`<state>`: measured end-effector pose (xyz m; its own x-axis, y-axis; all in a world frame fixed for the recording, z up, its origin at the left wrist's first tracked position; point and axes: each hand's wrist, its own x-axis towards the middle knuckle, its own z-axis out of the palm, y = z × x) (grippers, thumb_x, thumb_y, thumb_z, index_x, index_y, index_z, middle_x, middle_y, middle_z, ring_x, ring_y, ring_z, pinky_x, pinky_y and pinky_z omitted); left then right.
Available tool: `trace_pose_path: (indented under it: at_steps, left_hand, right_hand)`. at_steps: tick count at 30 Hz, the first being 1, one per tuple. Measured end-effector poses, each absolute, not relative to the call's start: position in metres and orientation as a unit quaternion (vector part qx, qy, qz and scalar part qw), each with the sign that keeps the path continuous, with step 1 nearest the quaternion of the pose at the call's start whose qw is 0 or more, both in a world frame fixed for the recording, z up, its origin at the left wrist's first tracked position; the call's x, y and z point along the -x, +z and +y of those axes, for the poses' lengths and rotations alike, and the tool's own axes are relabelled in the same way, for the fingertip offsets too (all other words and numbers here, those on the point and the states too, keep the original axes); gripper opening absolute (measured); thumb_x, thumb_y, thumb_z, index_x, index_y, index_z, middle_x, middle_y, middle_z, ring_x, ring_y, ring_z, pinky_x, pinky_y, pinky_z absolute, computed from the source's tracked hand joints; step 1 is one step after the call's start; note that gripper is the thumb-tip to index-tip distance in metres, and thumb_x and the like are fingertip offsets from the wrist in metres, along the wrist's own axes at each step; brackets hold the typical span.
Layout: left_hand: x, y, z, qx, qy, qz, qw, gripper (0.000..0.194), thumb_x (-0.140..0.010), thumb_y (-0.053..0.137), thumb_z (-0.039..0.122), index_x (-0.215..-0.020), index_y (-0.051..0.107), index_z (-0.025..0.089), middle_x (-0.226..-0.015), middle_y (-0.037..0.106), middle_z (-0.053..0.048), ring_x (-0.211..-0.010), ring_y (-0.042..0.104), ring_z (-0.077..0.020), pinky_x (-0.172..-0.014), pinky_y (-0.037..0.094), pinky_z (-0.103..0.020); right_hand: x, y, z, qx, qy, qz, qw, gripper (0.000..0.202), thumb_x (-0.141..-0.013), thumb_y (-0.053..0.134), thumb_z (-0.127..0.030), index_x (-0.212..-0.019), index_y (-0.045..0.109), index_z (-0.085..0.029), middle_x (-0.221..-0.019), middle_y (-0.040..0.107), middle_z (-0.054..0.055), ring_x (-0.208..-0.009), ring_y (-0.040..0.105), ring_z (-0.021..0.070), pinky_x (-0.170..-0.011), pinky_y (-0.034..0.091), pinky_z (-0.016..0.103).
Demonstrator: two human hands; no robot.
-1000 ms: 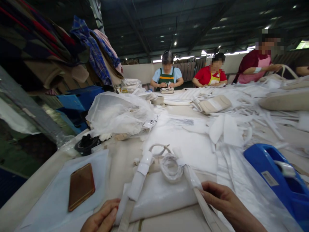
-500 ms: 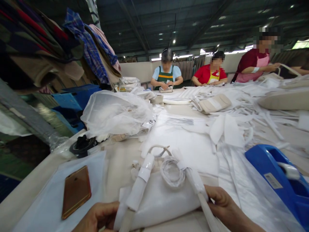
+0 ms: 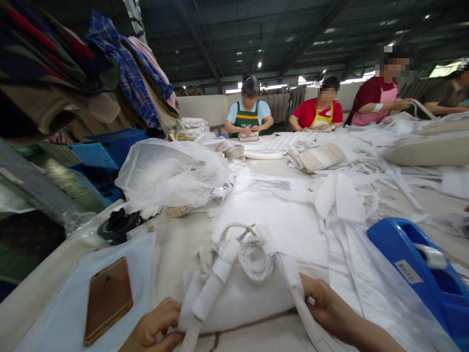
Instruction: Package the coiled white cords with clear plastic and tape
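A white fabric bag (image 3: 242,296) lies flat in front of me on the table (image 3: 176,244). Its two straps are wrapped in white paper sleeves: the left strap (image 3: 210,288) and the right strap (image 3: 293,281). A coiled white cord (image 3: 254,254) rests between them. My left hand (image 3: 157,327) pinches the bag's left edge by the left strap. My right hand (image 3: 322,300) grips the bag's right edge at the right strap.
A gold phone (image 3: 108,298) lies on a plastic sheet to my left. A blue tape dispenser (image 3: 421,266) stands at the right. A clear plastic bag (image 3: 172,171), a black tape roll (image 3: 117,225) and scattered white strips lie farther off. Several co-workers sit at the table's far end.
Both hands have moved up onto the bag's edges and taken hold. The straps and cord have shifted slightly left and the view has dropped a little.
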<state>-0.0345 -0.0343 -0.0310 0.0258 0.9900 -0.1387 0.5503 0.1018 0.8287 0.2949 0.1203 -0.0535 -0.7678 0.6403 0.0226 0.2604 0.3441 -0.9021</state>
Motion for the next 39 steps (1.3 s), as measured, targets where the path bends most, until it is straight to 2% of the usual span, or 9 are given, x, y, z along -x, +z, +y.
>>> trace_pose_path:
  at_steps: [2,5,8,11,16,20,24,29,39]
  left_hand:
    - [0.034,-0.022,-0.033,-0.53,0.322,0.646,0.445,0.026,-0.067,0.063,0.044,-0.073,0.069,0.019,-0.079,0.063,-0.003,-0.072,0.053,-0.019,-0.065,0.042,-0.023]
    - [0.03,-0.007,-0.029,-0.435,0.371,0.654,0.496,0.032,-0.06,0.067,0.045,-0.078,0.068,0.018,-0.086,0.063,-0.003,-0.067,0.05,-0.0152,-0.054,0.038,-0.02]
    - [0.023,0.002,-0.025,-0.36,0.352,0.661,0.557,0.025,-0.061,0.069,0.037,-0.076,0.067,0.016,-0.072,0.061,-0.001,-0.05,0.038,-0.007,-0.041,0.024,-0.015]
    - [0.017,0.007,-0.021,-0.3,0.378,0.593,0.645,0.032,-0.056,0.072,0.032,-0.082,0.066,0.016,-0.074,0.062,-0.002,-0.057,0.048,-0.0105,-0.047,0.035,-0.017]
    - [0.009,0.008,-0.014,-0.27,0.379,0.584,0.665,0.047,-0.055,0.077,0.032,-0.096,0.061,0.015,-0.083,0.066,-0.004,-0.073,0.06,-0.0167,-0.058,0.04,-0.02]
    - [0.009,-0.002,-0.011,-0.313,0.401,0.592,0.625,0.029,-0.053,0.078,0.026,-0.073,0.063,0.013,-0.067,0.066,-0.002,-0.061,0.056,-0.0124,-0.057,0.037,-0.019]
    - [0.011,-0.019,-0.02,-0.329,0.431,0.602,0.586,0.028,-0.046,0.084,0.028,-0.053,0.061,0.015,-0.052,0.061,0.002,-0.053,0.053,-0.0111,-0.057,0.038,-0.02]
    - [0.005,-0.019,-0.028,-0.38,0.406,0.599,0.576,0.034,-0.052,0.08,0.042,-0.076,0.072,0.019,-0.069,0.068,-0.001,-0.075,0.062,-0.0255,-0.079,0.046,-0.035]
    - [0.002,-0.014,-0.023,-0.418,0.378,0.589,0.579,0.029,-0.059,0.074,0.035,-0.086,0.072,0.022,-0.082,0.069,-0.003,-0.091,0.059,-0.0303,-0.091,0.042,-0.04]
  right_hand:
    - [-0.296,-0.036,0.122,0.291,0.551,-0.767,0.154,0.007,-0.071,0.059,-0.022,-0.068,0.062,-0.017,-0.073,0.055,-0.002,-0.072,0.047,0.0133,-0.063,0.035,0.023]
    - [-0.294,-0.016,0.123,0.275,0.626,-0.715,0.145,0.021,-0.067,0.067,-0.032,-0.079,0.064,-0.015,-0.078,0.056,-0.002,-0.071,0.044,0.0127,-0.061,0.033,0.023]
    - [-0.287,-0.017,0.118,0.297,0.715,-0.608,0.176,0.028,-0.06,0.072,-0.034,-0.079,0.066,-0.014,-0.072,0.055,-0.002,-0.065,0.044,0.0108,-0.059,0.035,0.022]
    - [-0.285,-0.03,0.111,0.333,0.745,-0.541,0.203,0.024,-0.056,0.075,-0.031,-0.07,0.068,-0.013,-0.063,0.054,-0.003,-0.057,0.041,0.0079,-0.055,0.034,0.02]
    - [-0.294,-0.044,0.105,0.316,0.671,-0.635,0.219,0.018,-0.065,0.07,-0.032,-0.062,0.066,-0.015,-0.063,0.055,-0.002,-0.059,0.045,0.0105,-0.06,0.041,0.023]
    - [-0.301,-0.039,0.106,0.247,0.507,-0.797,0.214,0.02,-0.08,0.057,-0.03,-0.066,0.063,-0.016,-0.075,0.058,0.002,-0.075,0.053,0.0161,-0.071,0.043,0.026]
    - [-0.304,-0.03,0.109,0.239,0.496,-0.82,0.158,0.01,-0.08,0.055,-0.02,-0.073,0.062,-0.018,-0.081,0.06,0.001,-0.08,0.056,0.0157,-0.074,0.043,0.025]
    - [-0.303,-0.021,0.116,0.234,0.54,-0.803,0.096,0.012,-0.08,0.058,-0.027,-0.081,0.065,-0.018,-0.088,0.059,0.002,-0.087,0.055,0.0168,-0.079,0.043,0.026]
    - [-0.308,0.0,0.101,0.189,0.429,-0.88,0.076,0.02,-0.085,0.045,-0.015,-0.082,0.064,-0.021,-0.087,0.061,0.002,-0.09,0.055,0.0147,-0.087,0.04,0.025]
